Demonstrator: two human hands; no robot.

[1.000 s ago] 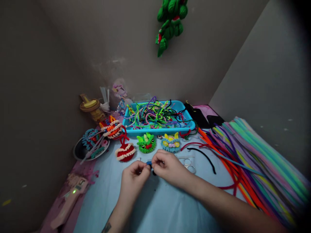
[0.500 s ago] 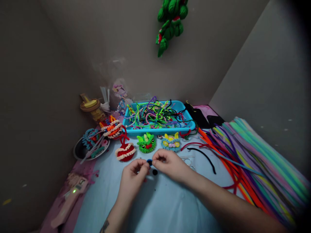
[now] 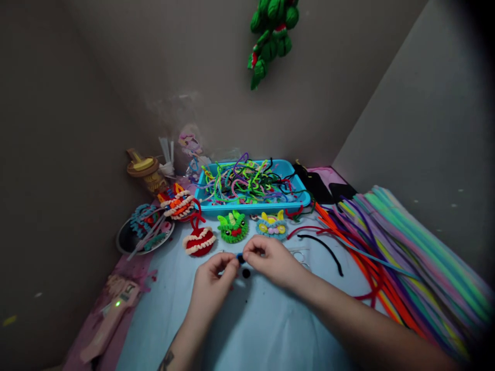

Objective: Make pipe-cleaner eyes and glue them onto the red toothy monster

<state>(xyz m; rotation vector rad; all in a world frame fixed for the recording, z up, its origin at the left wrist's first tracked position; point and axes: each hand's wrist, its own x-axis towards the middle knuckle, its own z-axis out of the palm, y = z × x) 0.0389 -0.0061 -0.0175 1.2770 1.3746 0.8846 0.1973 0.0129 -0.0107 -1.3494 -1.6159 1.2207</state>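
Note:
Between my two hands is a small blue-and-black piece (image 3: 240,258), perhaps coiled pipe cleaner; its exact shape is too small to tell. My left hand (image 3: 214,278) pinches its left side with thumb and forefinger. From the right, my right hand (image 3: 268,260) pinches the other side, fingers curled. Just below lies a small black disc (image 3: 246,273) on the light blue cloth (image 3: 255,330). Beyond the hands sit a red pouch-like piece with cream trim (image 3: 199,242), a green fuzzy animal head (image 3: 233,227) and a blue-and-yellow one (image 3: 272,225). Scissors (image 3: 300,257) lie partly behind my right wrist.
A blue tray (image 3: 247,209) holds tangled pipe cleaner scraps. Bundled pipe cleaners (image 3: 417,257) cover the right side, near a loose black one (image 3: 325,248). At left are a metal bowl (image 3: 122,242), a pink glue gun (image 3: 112,319) and a brown cup (image 3: 145,172).
The blue-and-black piece has shifted slightly right and turned between my fingers. Both hands keep nearly the same place and grip.

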